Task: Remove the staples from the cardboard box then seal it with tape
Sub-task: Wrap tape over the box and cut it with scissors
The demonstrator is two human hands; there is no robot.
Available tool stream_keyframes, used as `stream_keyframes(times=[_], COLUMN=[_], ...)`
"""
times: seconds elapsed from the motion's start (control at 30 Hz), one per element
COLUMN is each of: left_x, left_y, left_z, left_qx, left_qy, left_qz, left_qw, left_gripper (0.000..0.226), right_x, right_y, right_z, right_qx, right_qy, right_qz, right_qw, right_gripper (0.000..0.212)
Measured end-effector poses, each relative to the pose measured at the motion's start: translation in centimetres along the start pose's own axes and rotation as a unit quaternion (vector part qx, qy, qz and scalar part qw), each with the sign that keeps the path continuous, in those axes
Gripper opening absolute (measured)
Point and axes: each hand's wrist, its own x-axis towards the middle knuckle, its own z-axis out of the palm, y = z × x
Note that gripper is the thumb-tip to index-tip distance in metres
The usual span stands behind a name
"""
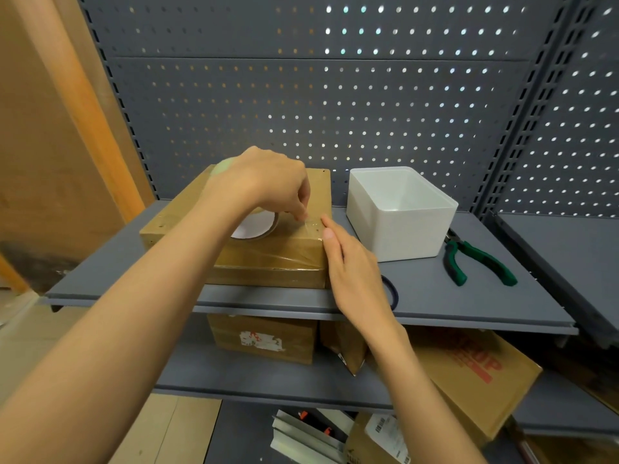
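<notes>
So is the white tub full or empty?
Empty as far as it shows: the white tub stands upright on the shelf, with only bare white walls and floor visible inside.

A grey pegboard [335,95] backs the grey shelf [469,306], light glinting through its holes on the right. Left of the pegboard stands a wooden panel [50,145]. Below the shelf sits a lower shelf [268,380].

A grey metal shelf [435,306] carries a cardboard box [268,262] toward its left end and a white plastic bin [398,216] just right of it near the back edge. Green-handled pliers [475,262] lie toward the right end, and a dark ring [393,293] rests near the front edge.
</notes>
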Motion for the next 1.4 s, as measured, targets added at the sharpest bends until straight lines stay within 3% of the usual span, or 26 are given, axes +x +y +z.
stream_keyframes(times=[0.07, 0.13, 0.27, 0.5, 0.7, 0.83, 0.93, 1.03, 1.13, 1.2, 1.27, 1.3, 1.4], left_x=[0.1, 0.1, 0.1, 0.0, -0.4, -0.4, -0.5, -0.6, -0.6, -0.6, -0.7, -0.8, -1.0], left_y=[0.0, 0.0, -0.1, -0.1, -0.3, -0.4, -0.4, -0.3, -0.2, -0.3, -0.3, -0.2, 0.1], left_z=[0.1, 0.1, 0.1, 0.1, -0.2, -0.2, -0.2, -0.3, -0.3, -0.3, -0.4, -0.4, -0.6], left_qx=[0.003, 0.004, 0.005, -0.003, -0.023, -0.033, -0.037, -0.038, -0.034, -0.038, -0.04, -0.042, -0.059], left_qy=[0.003, 0.002, -0.001, 0.001, -0.002, 0.004, 0.006, 0.011, 0.003, -0.003, -0.005, -0.006, -0.004], left_qz=[0.002, 0.001, 0.003, 0.012, 0.014, 0.015, 0.014, 0.012, 0.001, -0.005, -0.007, -0.007, -0.008], left_qw=[1.0, 1.0, 1.0, 1.0, 1.0, 0.999, 0.999, 0.999, 0.999, 0.999, 0.999, 0.999, 0.998], left_gripper=[0.019, 0.021, 0.023, 0.024, 0.017, 0.017, 0.017, 0.017, 0.02, 0.02, 0.024, 0.027, 0.028], right_x=[-0.5, -1.0, -1.7, -1.5, -1.1, -1.3, -0.9, -1.2, -2.0, -2.3, -2.4, -2.5, -3.4], right_y=[0.2, 0.6, 1.0, 0.9, 1.1, 0.9, 0.7, -0.4, -1.0, -1.3, -2.0, -2.1, -1.2], right_z=[-0.8, -1.7, -2.4, -1.2, -1.4, -2.5, -3.0, -3.1, -2.4, -1.7, -1.4, -1.3, -1.0], right_qx=[0.013, -0.064, -0.292, -0.323, -0.335, -0.21, 0.013, 0.227, 0.303, 0.365, 0.447, 0.478, 0.482], right_qy=[0.044, 0.074, -0.02, -0.013, -0.028, 0.004, 0.017, -0.044, -0.1, -0.138, -0.185, -0.208, -0.255], right_qz=[0.031, 0.065, 0.09, 0.153, 0.141, 0.146, 0.162, 0.211, 0.209, 0.222, 0.247, 0.243, 0.196], right_qw=[0.998, 0.993, 0.952, 0.934, 0.931, 0.967, 0.987, 0.95, 0.924, 0.894, 0.84, 0.818, 0.815], right_gripper=[0.042, 0.032, 0.025, 0.029, 0.023, 0.03, 0.034, 0.041, 0.061, 0.057, 0.049, 0.058, 0.098])
